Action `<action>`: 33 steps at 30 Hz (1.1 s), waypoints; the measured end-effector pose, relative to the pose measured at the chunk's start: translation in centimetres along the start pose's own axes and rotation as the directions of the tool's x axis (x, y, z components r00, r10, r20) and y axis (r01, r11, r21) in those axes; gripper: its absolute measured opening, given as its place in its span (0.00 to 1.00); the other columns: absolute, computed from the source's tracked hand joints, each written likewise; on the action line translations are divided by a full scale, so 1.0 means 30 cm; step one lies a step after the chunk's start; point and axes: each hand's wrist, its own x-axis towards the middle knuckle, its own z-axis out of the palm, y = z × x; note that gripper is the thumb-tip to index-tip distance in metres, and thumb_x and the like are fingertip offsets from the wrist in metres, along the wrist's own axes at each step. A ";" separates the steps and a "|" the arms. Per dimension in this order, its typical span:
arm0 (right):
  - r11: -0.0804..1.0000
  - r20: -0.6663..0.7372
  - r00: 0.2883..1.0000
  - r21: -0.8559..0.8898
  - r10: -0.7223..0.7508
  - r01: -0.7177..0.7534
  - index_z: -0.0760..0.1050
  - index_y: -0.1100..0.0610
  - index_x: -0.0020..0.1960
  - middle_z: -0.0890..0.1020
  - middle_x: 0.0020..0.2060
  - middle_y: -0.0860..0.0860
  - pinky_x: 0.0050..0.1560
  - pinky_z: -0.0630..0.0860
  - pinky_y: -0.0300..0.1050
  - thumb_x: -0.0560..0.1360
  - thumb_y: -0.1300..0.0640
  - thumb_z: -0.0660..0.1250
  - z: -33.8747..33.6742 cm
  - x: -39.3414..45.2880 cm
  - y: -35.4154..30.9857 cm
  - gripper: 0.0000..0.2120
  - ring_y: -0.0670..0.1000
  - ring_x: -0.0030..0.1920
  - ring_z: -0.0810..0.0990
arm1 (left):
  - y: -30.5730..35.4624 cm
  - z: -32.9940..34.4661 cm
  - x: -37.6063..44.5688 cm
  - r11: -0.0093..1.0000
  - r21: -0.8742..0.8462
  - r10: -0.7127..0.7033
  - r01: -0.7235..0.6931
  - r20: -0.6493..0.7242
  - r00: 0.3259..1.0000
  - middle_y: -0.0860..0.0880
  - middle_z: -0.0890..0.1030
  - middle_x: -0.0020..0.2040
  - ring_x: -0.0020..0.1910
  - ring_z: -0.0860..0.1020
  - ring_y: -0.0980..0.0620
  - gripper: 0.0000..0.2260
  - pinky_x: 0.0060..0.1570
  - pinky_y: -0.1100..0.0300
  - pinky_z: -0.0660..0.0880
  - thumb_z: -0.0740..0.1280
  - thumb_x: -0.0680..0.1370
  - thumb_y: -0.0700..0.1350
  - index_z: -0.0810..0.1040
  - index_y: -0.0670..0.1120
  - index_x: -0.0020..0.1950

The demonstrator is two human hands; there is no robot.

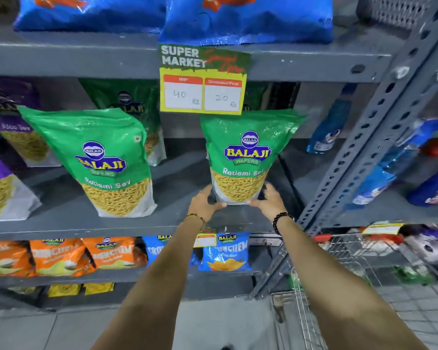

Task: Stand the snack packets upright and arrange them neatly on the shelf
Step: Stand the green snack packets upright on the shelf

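Head view looks onto a grey metal shelf (68, 221) that spans the frame, its board crossing the middle. Blue packets (245, 18) fill the tier at the top edge, and orange packets (61, 256) line the tier at lower left. Left of centre a green Ratlami Sev packet (104, 157) stands on the board, leaning left. Right of centre a second green packet (240, 155) stands upright, just under a yellow price tag (202, 89). At its base the left hand (204, 203) and right hand (269, 202) are half-curled, pressing its lower corners from either side, thumbs beneath the bottom edge.
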 end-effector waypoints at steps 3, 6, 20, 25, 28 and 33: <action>1.000 0.015 1.000 0.018 -0.019 0.018 0.64 0.54 0.69 0.74 0.67 0.54 0.69 0.67 0.57 0.62 0.60 0.76 0.001 0.014 0.029 0.38 0.53 0.68 0.70 | -0.008 -0.003 -0.009 1.000 0.018 -0.004 0.004 -0.040 0.999 0.42 0.75 0.66 0.63 0.74 0.43 0.29 0.64 0.50 0.70 0.72 0.71 0.44 0.66 0.42 0.70; 0.998 0.035 0.998 0.031 -0.051 0.050 0.64 0.56 0.69 0.74 0.67 0.56 0.70 0.65 0.52 0.64 0.64 0.75 -0.001 -0.016 0.021 0.36 0.54 0.68 0.70 | -0.018 -0.008 -0.030 1.000 0.011 0.018 -0.017 -0.060 0.998 0.43 0.78 0.63 0.61 0.76 0.43 0.24 0.63 0.50 0.72 0.72 0.71 0.44 0.71 0.43 0.65; 0.996 0.038 0.995 0.026 -0.090 0.089 0.63 0.57 0.70 0.72 0.68 0.55 0.67 0.65 0.48 0.65 0.65 0.74 -0.006 -0.042 0.044 0.36 0.54 0.69 0.69 | -0.006 -0.016 -0.085 0.999 -0.026 0.027 -0.029 -0.067 0.997 0.42 0.79 0.61 0.60 0.76 0.45 0.20 0.60 0.55 0.70 0.71 0.72 0.41 0.73 0.41 0.62; 0.996 0.020 0.996 -0.026 -0.085 0.085 0.63 0.56 0.71 0.72 0.68 0.55 0.68 0.66 0.51 0.63 0.65 0.75 0.009 -0.035 0.055 0.40 0.54 0.69 0.70 | -0.001 -0.017 -0.088 1.000 -0.019 0.014 -0.015 -0.070 0.997 0.43 0.79 0.62 0.60 0.76 0.45 0.21 0.62 0.53 0.70 0.72 0.71 0.42 0.73 0.42 0.63; 0.995 -0.010 0.996 -0.043 -0.090 0.089 0.64 0.56 0.69 0.74 0.66 0.55 0.66 0.68 0.49 0.64 0.64 0.75 0.017 -0.037 0.056 0.37 0.55 0.66 0.72 | 0.001 -0.015 -0.093 1.000 -0.019 0.012 -0.014 -0.081 0.997 0.42 0.79 0.62 0.61 0.76 0.44 0.21 0.63 0.52 0.70 0.71 0.72 0.42 0.73 0.42 0.63; 0.995 -0.025 0.995 -0.041 -0.097 0.096 0.66 0.58 0.68 0.76 0.65 0.55 0.62 0.67 0.43 0.65 0.65 0.74 0.019 -0.044 0.045 0.34 0.54 0.65 0.73 | 0.005 -0.017 -0.097 1.000 -0.020 0.011 -0.013 -0.080 0.997 0.42 0.79 0.62 0.60 0.76 0.45 0.20 0.63 0.53 0.70 0.71 0.72 0.42 0.73 0.42 0.63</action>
